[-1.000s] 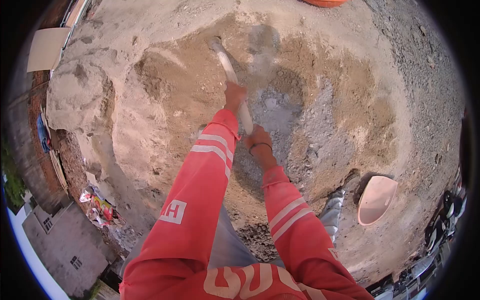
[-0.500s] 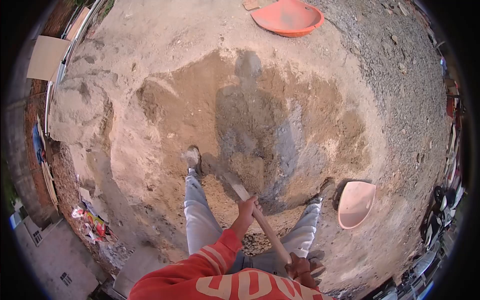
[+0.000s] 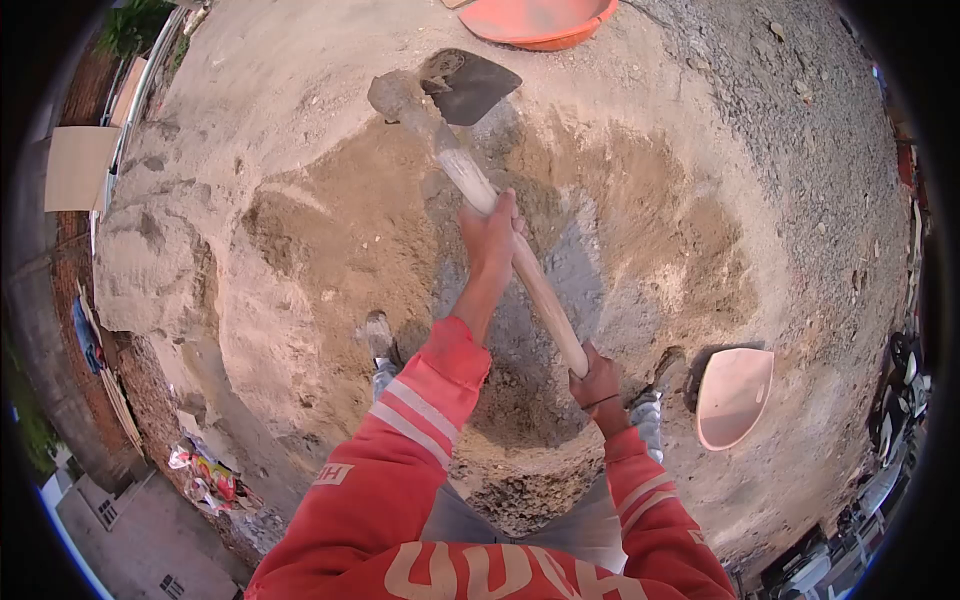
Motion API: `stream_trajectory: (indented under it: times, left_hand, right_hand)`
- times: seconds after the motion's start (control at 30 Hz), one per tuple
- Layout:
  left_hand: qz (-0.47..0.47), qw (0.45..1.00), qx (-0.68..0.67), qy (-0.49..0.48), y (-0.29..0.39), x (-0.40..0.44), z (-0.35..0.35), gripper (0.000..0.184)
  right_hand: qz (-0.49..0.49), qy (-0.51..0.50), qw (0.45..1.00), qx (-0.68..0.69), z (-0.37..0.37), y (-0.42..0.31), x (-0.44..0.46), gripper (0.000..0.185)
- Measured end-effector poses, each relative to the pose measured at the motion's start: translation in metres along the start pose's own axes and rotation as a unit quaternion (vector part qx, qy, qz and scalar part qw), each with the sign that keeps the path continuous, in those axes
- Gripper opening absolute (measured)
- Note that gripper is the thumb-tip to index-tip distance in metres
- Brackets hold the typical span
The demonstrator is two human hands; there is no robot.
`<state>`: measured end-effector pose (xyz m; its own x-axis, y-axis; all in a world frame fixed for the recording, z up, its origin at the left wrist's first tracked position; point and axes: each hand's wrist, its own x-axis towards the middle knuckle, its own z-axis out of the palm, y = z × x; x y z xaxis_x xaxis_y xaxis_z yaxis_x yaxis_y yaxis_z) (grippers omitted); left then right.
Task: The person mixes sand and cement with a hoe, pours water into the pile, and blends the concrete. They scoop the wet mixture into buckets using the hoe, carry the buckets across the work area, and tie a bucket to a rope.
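A hoe with a long wooden handle [image 3: 548,298] is held in both of my hands and slants up to the left in front of me. My left hand [image 3: 489,238] wraps around the middle of the handle. Lower down, my right hand [image 3: 598,384] closes around the handle's near end. The dark hoe blade [image 3: 475,88] is at the far end, beyond a mud-caked head. Below the hoe lies brown sand [image 3: 350,205] with a grey powdery patch [image 3: 575,245] in its middle, partly under my shadow.
An orange basin [image 3: 545,22] lies at the far side. To my right rests a pale pink scoop-shaped pan [image 3: 735,400]. Gravel [image 3: 800,150] covers the far right. Crumpled bags [image 3: 210,482] lie at the left, and a board [image 3: 80,168] stands farther up. My shoes flank the sand.
Both hands have raised the hoe and swung it up and forward, away from my body. Its head and blade now show at the far side of the sand.
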<state>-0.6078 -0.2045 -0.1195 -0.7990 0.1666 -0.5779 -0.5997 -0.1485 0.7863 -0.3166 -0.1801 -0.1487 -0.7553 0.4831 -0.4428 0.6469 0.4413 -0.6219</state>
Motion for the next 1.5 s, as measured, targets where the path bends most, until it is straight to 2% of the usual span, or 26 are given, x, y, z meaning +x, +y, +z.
stream_trajectory:
  times: [0.03, 0.07, 0.13, 0.2, 0.3, 0.33, 0.4, 0.47, 0.53, 0.57, 0.6, 0.67, 0.77, 0.83, 0.9, 0.93, 0.97, 1.03, 1.07, 1.17, 1.27, 1.33, 1.37, 1.43, 1.47, 1.5]
  left_hand:
    - [0.084, 0.995, 0.045, -0.030, 0.006, 0.039, 0.022, 0.019]
    - [0.164, 0.972, 0.166, -0.012, 0.003, 0.076, 0.039, 0.028]
    - [0.228, 0.898, 0.375, 0.034, -0.036, 0.144, 0.059, 0.070]
    - [0.159, 0.867, 0.473, -0.012, -0.090, 0.171, 0.060, 0.074]
    - [0.130, 0.813, 0.566, -0.044, -0.146, 0.175, 0.047, 0.077]
    - [0.134, 0.797, 0.586, -0.050, -0.154, 0.170, 0.048, 0.078]
    - [0.126, 0.810, 0.570, -0.051, -0.155, 0.146, 0.049, 0.073]
    - [0.098, 0.829, 0.548, -0.044, -0.144, 0.133, 0.046, 0.064]
    - [0.024, 0.860, 0.509, -0.028, -0.163, 0.132, 0.011, 0.047]
    - [-0.085, 0.874, 0.476, -0.036, -0.138, 0.088, 0.006, 0.044]
    - [-0.066, 0.869, 0.490, -0.018, -0.184, 0.100, -0.031, 0.042]
    - [-0.101, 0.880, 0.464, -0.009, -0.144, 0.022, -0.030, 0.038]
    - [-0.144, 0.906, 0.398, -0.030, -0.165, 0.005, -0.057, 0.040]
    - [-0.167, 0.931, 0.325, 0.005, -0.177, -0.034, -0.063, 0.023]
    - [-0.175, 0.958, 0.225, 0.017, -0.214, -0.079, -0.100, 0.011]
    - [-0.235, 0.945, 0.224, 0.044, -0.186, -0.122, -0.092, 0.013]
    - [-0.302, 0.943, 0.122, 0.070, -0.176, -0.164, -0.099, 0.015]
    - [-0.390, 0.918, 0.023, 0.072, -0.150, -0.245, -0.115, 0.014]
    - [-0.380, 0.922, -0.042, 0.064, -0.180, -0.281, -0.142, 0.012]
    - [-0.450, 0.876, -0.051, 0.168, -0.149, -0.361, -0.143, 0.017]
    - [-0.455, 0.857, -0.094, 0.221, -0.139, -0.367, -0.138, 0.017]
    - [-0.363, 0.905, -0.067, 0.210, -0.130, -0.319, -0.133, 0.016]
    - [-0.368, 0.906, -0.062, 0.198, -0.123, -0.280, -0.133, 0.015]
    - [-0.270, 0.953, -0.050, 0.131, -0.072, -0.186, -0.114, 0.013]
    - [-0.196, 0.976, -0.047, 0.085, -0.046, -0.139, -0.101, 0.013]
    - [-0.100, 0.991, 0.003, 0.088, -0.041, -0.084, -0.094, 0.013]
  right_hand:
    - [-0.021, 0.029, 0.999, 0.033, 0.028, 0.009, 0.054, 0.032]
    - [-0.032, 0.036, 0.997, 0.063, 0.043, 0.006, 0.104, 0.038]
    - [-0.039, 0.089, 0.990, 0.098, 0.065, -0.004, 0.180, 0.040]
    - [-0.027, 0.104, 0.984, 0.144, 0.092, 0.003, 0.222, 0.041]
    - [0.171, 0.075, 0.962, 0.198, 0.110, -0.011, 0.223, 0.043]
    - [0.172, 0.084, 0.958, 0.214, 0.111, -0.007, 0.214, 0.042]
    - [0.171, 0.108, 0.948, 0.246, 0.107, -0.006, 0.183, 0.042]
    - [0.203, 0.020, 0.961, 0.185, 0.089, -0.008, 0.163, 0.044]
    - [0.221, -0.047, 0.966, 0.125, 0.076, -0.020, 0.125, 0.046]
    - [0.223, -0.065, 0.968, 0.098, 0.071, -0.026, 0.100, 0.048]
    - [0.241, -0.080, 0.965, 0.061, 0.065, -0.033, 0.068, 0.044]
    - [0.267, -0.081, 0.960, 0.028, 0.061, -0.045, 0.033, 0.042]
    - [0.295, -0.125, 0.947, 0.011, 0.036, -0.070, -0.069, 0.042]
    - [0.247, -0.105, 0.963, 0.006, 0.028, -0.049, -0.146, 0.040]
    - [0.260, -0.163, 0.951, -0.036, -0.027, -0.052, -0.202, 0.034]
    - [0.260, -0.184, 0.945, -0.080, -0.052, -0.058, -0.227, 0.033]
    - [0.255, -0.217, 0.936, -0.110, -0.066, -0.053, -0.257, 0.033]
    - [0.261, -0.276, 0.913, -0.147, -0.081, -0.022, -0.332, 0.034]
    - [0.270, -0.289, 0.900, -0.182, -0.097, -0.026, -0.360, 0.030]
    - [0.228, -0.256, 0.915, -0.213, -0.133, -0.006, -0.424, 0.024]
    - [0.184, -0.223, 0.935, -0.205, -0.131, 0.016, -0.422, 0.022]
    - [0.119, -0.163, 0.962, -0.183, -0.106, 0.021, -0.374, 0.021]
    - [0.094, -0.143, 0.973, -0.153, -0.090, 0.015, -0.337, 0.022]
    - [0.028, -0.082, 0.994, -0.064, -0.035, 0.021, -0.255, 0.024]
    - [0.030, -0.105, 0.993, -0.040, -0.031, -0.020, -0.190, 0.027]
    - [0.019, -0.090, 0.996, -0.018, 0.000, -0.020, -0.142, 0.031]
